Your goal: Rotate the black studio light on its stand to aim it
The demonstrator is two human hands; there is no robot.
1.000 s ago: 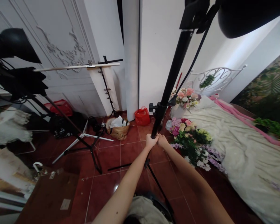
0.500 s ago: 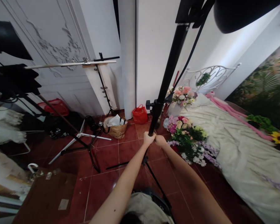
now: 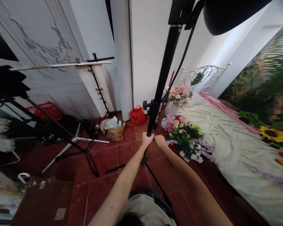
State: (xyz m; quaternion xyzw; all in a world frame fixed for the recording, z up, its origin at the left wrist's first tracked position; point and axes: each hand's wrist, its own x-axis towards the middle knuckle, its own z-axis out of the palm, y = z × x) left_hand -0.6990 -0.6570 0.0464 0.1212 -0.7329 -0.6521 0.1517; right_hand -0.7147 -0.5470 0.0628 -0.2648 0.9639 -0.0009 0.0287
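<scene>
Head view: I watch from afar as red floor tiles (image 3: pixel 99 194) stretch from a cardboard box (image 3: pixel 42 201) to the black light stand (image 3: pixel 163 69) at center, the left hand (image 3: pixel 147 139) wrapped around it; the right hand (image 3: pixel 160 141) curls beside, hold unclear to me; flowers (image 3: pixel 185 135) crowd the edge of the bed (image 3: pixel 231 144).

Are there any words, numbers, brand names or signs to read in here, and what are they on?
None that I can read.
Black bag: white marks, too blurred to read.
Brown cardboard: a pale label and a smaller white tag; any print is too small.
</scene>
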